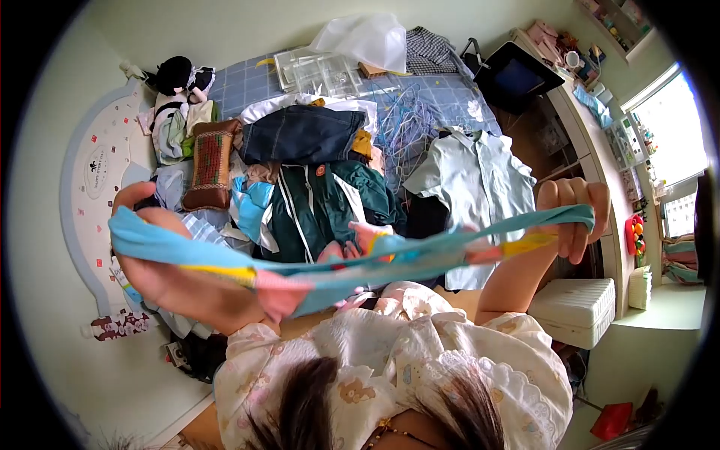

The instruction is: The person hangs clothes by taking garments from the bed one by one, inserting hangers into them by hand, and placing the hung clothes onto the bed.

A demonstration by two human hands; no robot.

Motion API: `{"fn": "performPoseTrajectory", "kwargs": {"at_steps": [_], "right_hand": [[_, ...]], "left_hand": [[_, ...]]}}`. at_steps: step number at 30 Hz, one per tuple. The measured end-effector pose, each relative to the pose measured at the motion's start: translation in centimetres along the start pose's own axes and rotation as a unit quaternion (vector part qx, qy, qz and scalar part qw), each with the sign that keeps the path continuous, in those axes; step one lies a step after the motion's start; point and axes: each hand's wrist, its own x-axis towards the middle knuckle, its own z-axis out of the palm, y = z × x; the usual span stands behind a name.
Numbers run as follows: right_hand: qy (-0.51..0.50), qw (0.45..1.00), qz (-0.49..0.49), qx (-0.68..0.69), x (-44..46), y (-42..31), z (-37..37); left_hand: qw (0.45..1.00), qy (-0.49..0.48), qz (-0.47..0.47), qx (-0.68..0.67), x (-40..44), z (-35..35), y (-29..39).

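A light blue cloth piece with yellow and pink parts point(352, 271) is stretched sideways in front of my chest. Its left end loops round my left hand point(154, 240), whose fingers are curled in the band. At the other end, my right hand point(576, 214) has its fingers bent through the band and holds it up. Behind the cloth lie a dark green garment with white stripes point(304, 206) and a pale blue short-sleeved shirt point(480, 176).
The bed point(251, 79) bears folded dark denim point(300, 135), a brown woven cushion point(208, 165), tangled cords point(405, 124) and a clear plastic bag point(367, 41). A black monitor point(517, 75) stands behind right, with a white box point(574, 307) at the lower right.
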Motion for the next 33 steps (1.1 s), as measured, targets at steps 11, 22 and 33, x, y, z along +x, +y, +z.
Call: {"fn": "performPoseTrajectory", "kwargs": {"at_steps": [11, 22, 33], "right_hand": [[0.246, 0.855, 0.418, -0.183, -5.4, 11.0, -9.4], [0.429, 0.653, 0.565, -0.265, -19.8, 25.2, -24.7], [0.546, 0.471, 0.629, -0.29, -36.4, 35.3, -43.1]], "left_hand": [[0.948, -0.067, -0.262, 0.167, 4.7, -1.6, -17.1], [0.895, 0.026, -0.401, 0.195, 3.7, -3.2, -41.2], [0.848, 0.051, -0.387, 0.358, 4.9, -3.7, -53.1]]}}
